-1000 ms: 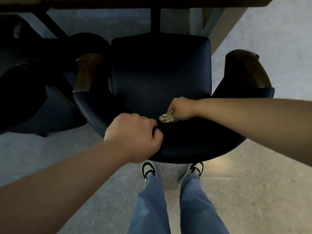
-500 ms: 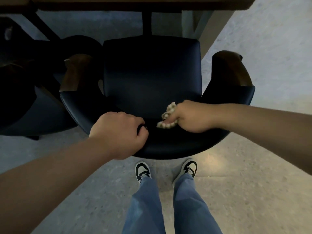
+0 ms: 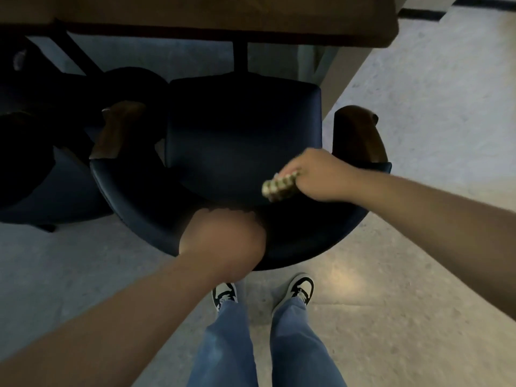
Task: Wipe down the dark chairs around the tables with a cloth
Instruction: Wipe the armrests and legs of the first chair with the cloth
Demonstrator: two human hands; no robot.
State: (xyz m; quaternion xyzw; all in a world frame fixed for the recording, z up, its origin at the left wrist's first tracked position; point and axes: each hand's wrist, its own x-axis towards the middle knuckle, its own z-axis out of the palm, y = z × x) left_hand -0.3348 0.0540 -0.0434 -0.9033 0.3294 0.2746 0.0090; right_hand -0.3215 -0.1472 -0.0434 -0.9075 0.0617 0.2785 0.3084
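the right hand (image 3: 318,174) pinches a bunched pale cloth (image 3: 280,187) against the inner right side of the near dark chair (image 3: 240,141), where seat meets curved back. the left hand (image 3: 223,241) is curled over the near rim of the backrest, steadying it. this chair looks to be mid-wipe; its wooden-topped armrest (image 3: 357,132) and the second chair (image 3: 42,163) on the left likely remain. the chair is glossy navy and tucked under the counter (image 3: 223,15).

no readable text or labels
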